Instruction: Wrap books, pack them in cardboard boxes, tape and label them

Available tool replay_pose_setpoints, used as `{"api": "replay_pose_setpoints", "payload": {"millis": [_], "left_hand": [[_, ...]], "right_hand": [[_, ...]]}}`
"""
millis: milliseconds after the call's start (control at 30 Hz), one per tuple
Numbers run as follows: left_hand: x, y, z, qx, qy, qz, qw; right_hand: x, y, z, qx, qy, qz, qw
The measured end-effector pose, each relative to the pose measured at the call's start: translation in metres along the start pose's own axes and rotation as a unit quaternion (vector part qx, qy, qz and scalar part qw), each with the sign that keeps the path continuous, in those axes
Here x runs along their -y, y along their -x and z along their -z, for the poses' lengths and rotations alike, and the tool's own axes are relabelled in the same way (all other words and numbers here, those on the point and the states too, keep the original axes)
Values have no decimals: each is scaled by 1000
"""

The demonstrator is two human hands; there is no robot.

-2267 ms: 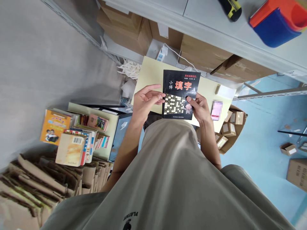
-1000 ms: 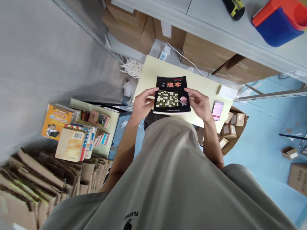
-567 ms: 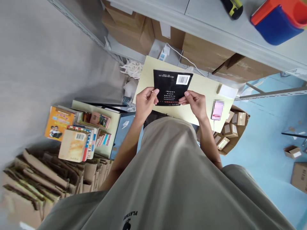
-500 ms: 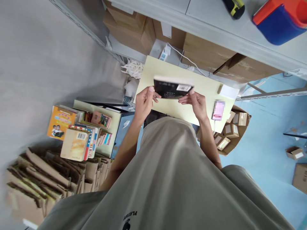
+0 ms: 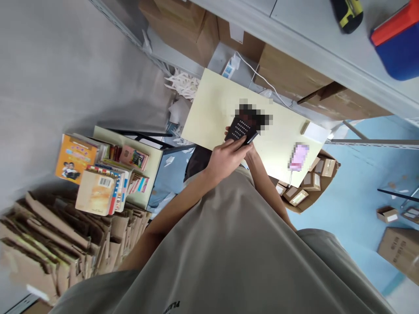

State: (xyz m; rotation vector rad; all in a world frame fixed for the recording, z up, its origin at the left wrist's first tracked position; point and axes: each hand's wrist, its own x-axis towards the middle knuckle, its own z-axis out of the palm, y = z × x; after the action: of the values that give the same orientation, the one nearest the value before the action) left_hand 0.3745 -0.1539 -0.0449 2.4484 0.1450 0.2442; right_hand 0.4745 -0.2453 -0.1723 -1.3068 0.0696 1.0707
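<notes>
A black book (image 5: pixel 241 128) with rows of pale print is held over the cream tabletop (image 5: pixel 209 104), tilted, its upper part blurred out by pixelation. My right hand (image 5: pixel 249 153) grips it from behind and below; most of that hand is hidden, with fingertips peeking out at the book's left edge. Across the book's lower end lies my left hand (image 5: pixel 228 159), fingers together and pressed on the cover.
A pixelated phone (image 5: pixel 299 157) and a white box (image 5: pixel 314 131) are at the table's right. Stacked books (image 5: pixel 98 192) stand at left above folded cardboard (image 5: pixel 59 235). Small cartons (image 5: pixel 296 196) sit at lower right; a shelf (image 5: pixel 294 26) holding a yellow-black tool (image 5: pixel 348 15) crosses the top.
The book has turned from lying crosswise between both hands to pointing lengthwise away from me. My left hand has moved right onto its lower end; my right hand has gone behind it.
</notes>
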Motion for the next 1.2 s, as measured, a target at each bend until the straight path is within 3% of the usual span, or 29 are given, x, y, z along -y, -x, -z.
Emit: {"api": "replay_pose_setpoints", "payload": {"millis": [100, 200, 300, 467, 600, 700, 767, 833, 967, 1067, 1200], "left_hand": [[38, -7, 3, -43, 136, 114, 983], [107, -15, -4, -101, 298, 219, 924], [178, -19, -23, -134, 330, 272, 894], [259, -37, -52, -126, 239, 309, 912], [301, -62, -65, -60, 190, 297, 934], [329, -61, -67, -3, 172, 305, 937], [350, -47, -63, -9, 180, 333, 925], [373, -24, -56, -40, 193, 387, 901], [427, 26, -42, -44, 194, 533, 822], [468, 52, -42, -22, 191, 621, 760], [519, 68, -57, -38, 198, 692, 693]], "right_hand": [[0, -5, 11, -40, -45, 23, 998], [-2, -17, 23, -91, -87, 33, 992], [-9, -41, 20, -154, -61, 29, 986], [-22, -102, -6, -215, 23, 46, 975], [-24, -143, -18, -270, 116, 50, 954], [-18, -156, -25, -329, 287, 44, 899], [-14, -159, -37, -342, 381, 70, 856], [-11, -163, -60, -319, 425, 98, 842], [-19, -201, -127, -205, 445, 96, 866], [-43, -258, -177, -110, 457, 61, 881], [-99, -348, -215, -26, 503, -18, 863]]}}
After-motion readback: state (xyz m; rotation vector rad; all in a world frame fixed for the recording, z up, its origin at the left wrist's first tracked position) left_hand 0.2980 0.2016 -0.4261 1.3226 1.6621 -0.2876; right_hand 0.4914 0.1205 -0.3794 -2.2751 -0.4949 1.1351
